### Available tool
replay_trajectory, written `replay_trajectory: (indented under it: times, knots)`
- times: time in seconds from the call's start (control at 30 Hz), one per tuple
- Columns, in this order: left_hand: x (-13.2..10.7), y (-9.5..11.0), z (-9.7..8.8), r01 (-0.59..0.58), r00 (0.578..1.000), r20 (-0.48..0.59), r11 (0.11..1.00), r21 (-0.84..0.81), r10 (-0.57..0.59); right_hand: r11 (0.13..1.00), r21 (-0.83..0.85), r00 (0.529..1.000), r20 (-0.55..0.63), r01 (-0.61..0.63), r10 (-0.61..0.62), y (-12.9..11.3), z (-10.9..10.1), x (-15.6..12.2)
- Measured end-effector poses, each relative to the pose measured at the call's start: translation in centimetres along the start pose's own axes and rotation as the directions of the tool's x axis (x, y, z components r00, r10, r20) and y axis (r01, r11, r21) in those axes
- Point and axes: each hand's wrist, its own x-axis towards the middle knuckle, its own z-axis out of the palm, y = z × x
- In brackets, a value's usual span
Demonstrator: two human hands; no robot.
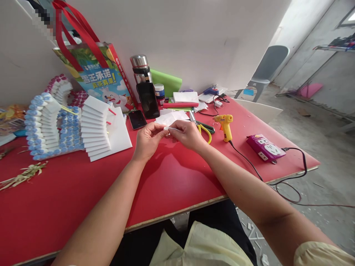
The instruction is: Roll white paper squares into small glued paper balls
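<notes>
My left hand (148, 139) and my right hand (188, 135) meet above the red table. Both are closed, pinching a small white piece (166, 128) between thumbs and fingers; it looks like paper or foam, mostly hidden by the fingertips. Just beyond them lie white sheets (172, 117). Scissors with yellow handles (205, 133) rest right behind my right hand. A yellow hot glue gun (225, 125) stands to the right of it, its cord running off the table edge. Behind my left hand a dark phone (137, 119) lies flat.
On the left stand fanned white foam pieces (95, 129) and blue-and-white bundles (41, 125). Behind are a printed bag (104, 83), a steel flask (140, 68) and an upright phone (148, 99). A purple power strip (265, 147) sits near the right edge, its cable hanging down.
</notes>
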Motion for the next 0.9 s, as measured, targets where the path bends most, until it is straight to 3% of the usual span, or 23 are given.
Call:
replay_trajectory:
  times: [0.13,0.37,0.43,0.5,0.57,0.63,0.7,0.9]
  knots:
    - [0.0,0.2,-0.5,0.033,0.999,0.007,0.999,-0.020,-0.033,0.996,-0.051,0.997,0.038,0.072,-0.071,-0.1,-0.4,-0.2]
    - [0.3,-0.1,-1.3,0.080,0.988,0.127,0.994,0.074,-0.090,0.940,-0.306,0.989,0.047,0.149,-0.142,-0.1,-0.3,-0.2]
    - [0.4,-0.3,-1.4,0.056,0.988,0.135,0.993,0.101,-0.069,0.982,-0.185,0.998,0.045,0.044,-0.036,-0.2,-0.3,0.0]
    - [0.5,-0.3,-1.4,0.036,0.991,0.123,0.992,0.122,-0.051,0.980,0.106,0.983,0.090,-0.169,0.160,-0.4,-0.4,0.3]
    - [0.6,-0.4,-1.5,0.032,0.994,0.103,0.991,0.130,-0.045,0.818,0.411,0.914,0.227,-0.403,0.336,-0.3,-0.7,0.7]
    - [0.6,-0.4,-1.5,0.032,0.996,0.074,0.990,0.138,-0.042,0.609,0.569,0.834,0.381,-0.552,0.399,-0.2,-1.0,0.9]
    - [0.6,-0.4,-1.5,0.036,0.997,0.060,0.988,0.150,-0.045,0.506,0.616,0.797,0.459,-0.603,0.391,-0.1,-1.2,1.0]
    - [0.5,-0.3,-1.3,0.059,0.995,0.070,0.988,0.141,-0.069,0.450,0.669,0.806,0.469,-0.591,0.362,-0.2,-1.3,0.7]
